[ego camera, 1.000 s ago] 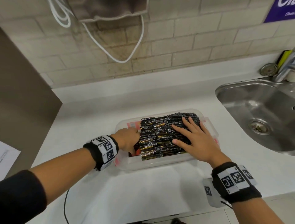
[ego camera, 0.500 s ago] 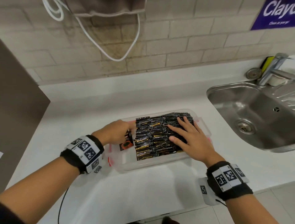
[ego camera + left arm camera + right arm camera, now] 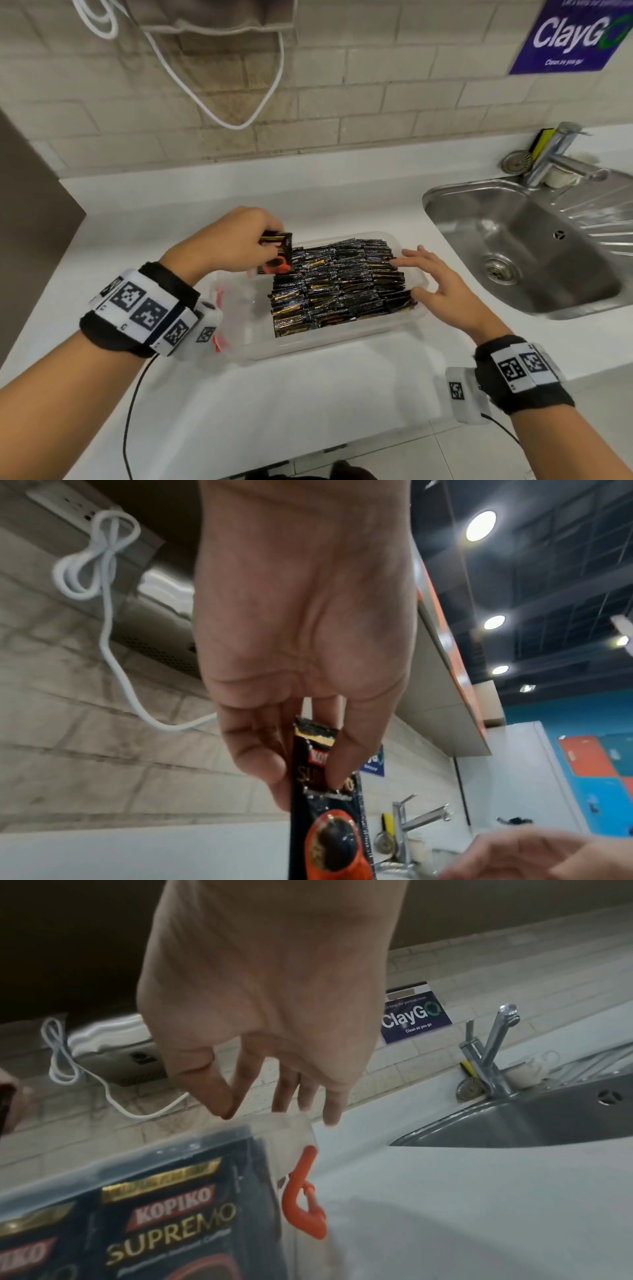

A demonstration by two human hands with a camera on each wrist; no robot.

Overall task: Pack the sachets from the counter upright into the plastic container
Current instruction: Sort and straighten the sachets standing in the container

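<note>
A clear plastic container [image 3: 308, 346] with orange clips sits on the white counter, its right part packed with upright black sachets [image 3: 339, 284]. Its left end is bare. My left hand [image 3: 236, 240] hovers over the container's far left corner and pinches a black sachet [image 3: 279, 250] with an orange cup print, seen close in the left wrist view as the sachet [image 3: 325, 804] between thumb and fingers. My right hand [image 3: 442, 284] floats with fingers spread just above the right end of the packed rows. In the right wrist view its fingers [image 3: 284, 1096] hang over the container wall [image 3: 294, 1131].
A steel sink [image 3: 524, 246] with a tap [image 3: 555, 154] lies to the right. A white cable [image 3: 219, 99] hangs on the tiled wall behind. A dark panel [image 3: 30, 222] stands at the left. A black cable [image 3: 132, 411] runs from my left wrist over the counter's front edge.
My left hand has risen out of the container's left end holding a sachet. My right hand has lifted off the packed sachets and shifted right.
</note>
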